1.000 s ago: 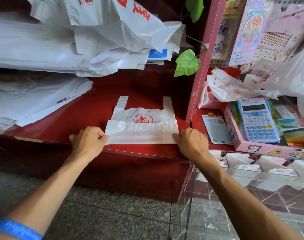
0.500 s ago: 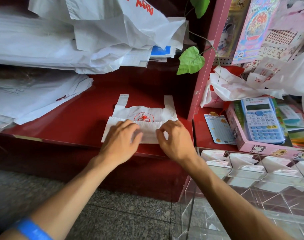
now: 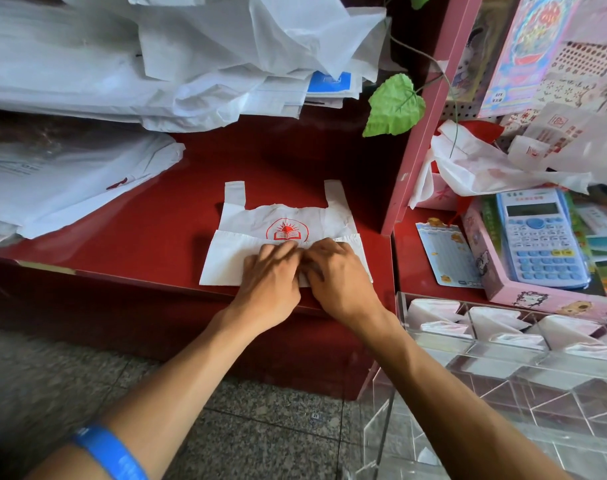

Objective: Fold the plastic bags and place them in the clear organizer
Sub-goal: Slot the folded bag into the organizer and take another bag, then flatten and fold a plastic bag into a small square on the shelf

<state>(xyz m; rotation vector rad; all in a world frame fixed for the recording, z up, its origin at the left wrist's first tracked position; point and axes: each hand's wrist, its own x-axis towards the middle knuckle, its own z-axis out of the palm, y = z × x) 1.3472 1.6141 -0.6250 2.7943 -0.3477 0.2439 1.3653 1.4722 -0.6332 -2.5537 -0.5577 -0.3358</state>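
Observation:
A white plastic bag (image 3: pixel 233 251) with a red book logo lies flat on the red shelf (image 3: pixel 149 216), its bottom part folded up over the body and its two handles pointing away from me. My left hand (image 3: pixel 269 277) and my right hand (image 3: pixel 336 275) lie side by side on the middle of the folded part, fingers pressing down near the fold's upper edge. The clear organizer (image 3: pixel 503 362) stands at the lower right, and folded white bags sit in its back compartments.
Piles of white plastic bags (image 3: pixel 156 64) fill the left and back of the shelf. A pink upright (image 3: pixel 419 133) bounds the shelf on the right. Beyond it lie a blue calculator (image 3: pixel 541 237), a pink box, loose bags and a green leaf (image 3: pixel 395 105). Granite floor lies below.
Both hands slid inward from the folded bag's outer corners and now meet at its middle, pressing along the fold. The view has shifted slightly closer.

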